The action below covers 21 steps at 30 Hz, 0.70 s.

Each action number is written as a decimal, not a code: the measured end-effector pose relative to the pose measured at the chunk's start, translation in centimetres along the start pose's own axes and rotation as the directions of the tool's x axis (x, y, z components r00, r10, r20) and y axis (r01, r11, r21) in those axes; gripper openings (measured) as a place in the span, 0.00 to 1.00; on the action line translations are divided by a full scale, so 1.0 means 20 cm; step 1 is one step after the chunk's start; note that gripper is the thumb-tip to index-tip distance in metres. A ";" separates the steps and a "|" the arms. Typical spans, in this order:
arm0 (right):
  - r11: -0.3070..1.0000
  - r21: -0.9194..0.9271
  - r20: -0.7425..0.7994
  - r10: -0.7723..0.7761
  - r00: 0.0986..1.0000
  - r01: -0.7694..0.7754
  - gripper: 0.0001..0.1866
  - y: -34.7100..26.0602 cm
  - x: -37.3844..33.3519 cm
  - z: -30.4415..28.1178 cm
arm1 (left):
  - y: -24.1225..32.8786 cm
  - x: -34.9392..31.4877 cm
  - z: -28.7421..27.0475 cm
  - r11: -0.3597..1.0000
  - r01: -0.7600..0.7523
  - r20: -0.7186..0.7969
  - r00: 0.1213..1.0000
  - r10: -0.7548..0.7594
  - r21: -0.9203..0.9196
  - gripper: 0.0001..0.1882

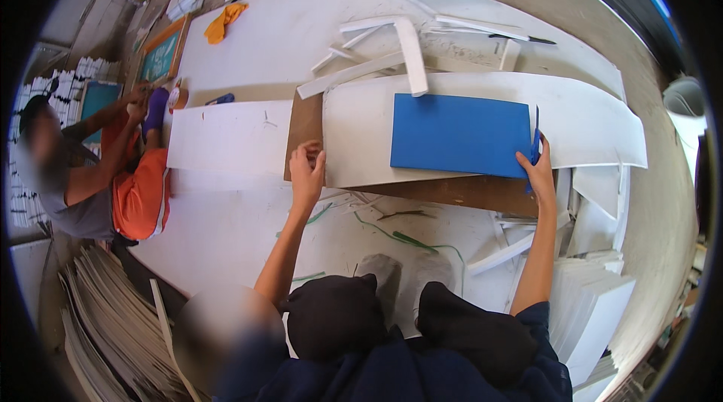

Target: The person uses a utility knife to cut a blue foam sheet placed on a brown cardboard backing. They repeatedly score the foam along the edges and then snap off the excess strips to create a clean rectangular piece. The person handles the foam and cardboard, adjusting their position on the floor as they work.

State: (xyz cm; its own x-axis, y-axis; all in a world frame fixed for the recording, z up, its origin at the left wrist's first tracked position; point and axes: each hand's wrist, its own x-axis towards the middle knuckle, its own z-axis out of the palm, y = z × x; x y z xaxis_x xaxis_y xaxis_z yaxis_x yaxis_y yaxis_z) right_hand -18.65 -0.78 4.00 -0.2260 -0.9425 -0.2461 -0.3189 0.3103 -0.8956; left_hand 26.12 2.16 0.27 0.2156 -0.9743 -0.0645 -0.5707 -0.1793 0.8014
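A flat blue rectangular panel (459, 135) lies on a white foam sheet (354, 131) in front of me. At its right edge my right hand (539, 169) grips a blue utility knife (535, 150), its tip pointing away from me. The fingers of that hand are beside the panel's near right corner. My left hand (307, 165) is at the sheet's left end, over a brown board (303, 127), with loosely bent fingers apart and nothing visible in them. Part of the brown board shows from under the sheet.
White offcut strips (410, 56) lie in a pile beyond the sheet. Green strips (414, 242) are scattered near my feet. Stacked white sheets (591, 312) stand at my right. A co-worker in orange trousers (141, 191) sits at the left, near an orange cloth (224, 23).
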 end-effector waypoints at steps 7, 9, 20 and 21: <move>0.743 -0.660 -0.027 -0.169 0.985 0.109 0.47 -0.01 0.19 0.12 | 0.01 0.08 0.19 0.998 0.066 -0.105 0.992 -0.064 0.023 0.27; 0.809 -0.586 -0.040 -0.090 0.995 0.050 0.48 -0.05 0.21 0.18 | 0.06 0.06 0.20 0.991 0.131 -0.079 0.988 -0.132 -0.015 0.27; 0.806 -0.500 0.145 -0.282 0.948 0.316 0.51 -0.07 0.00 0.61 | -0.12 -0.10 -0.16 0.977 0.149 -0.145 0.981 -0.127 0.153 0.26; 0.793 -0.502 0.154 -0.310 0.938 0.345 0.52 -0.07 -0.02 0.66 | -0.14 -0.10 -0.21 0.964 0.193 -0.129 0.977 -0.172 0.183 0.26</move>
State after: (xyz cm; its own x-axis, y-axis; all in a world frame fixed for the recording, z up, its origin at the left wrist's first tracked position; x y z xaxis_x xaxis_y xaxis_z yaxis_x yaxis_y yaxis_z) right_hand -6.03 -2.49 0.43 0.0287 -0.9995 -0.0103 -0.7928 -0.0165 -0.6092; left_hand 30.59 5.24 0.57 0.4108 -0.9033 -0.1236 -0.6535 -0.3863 0.6510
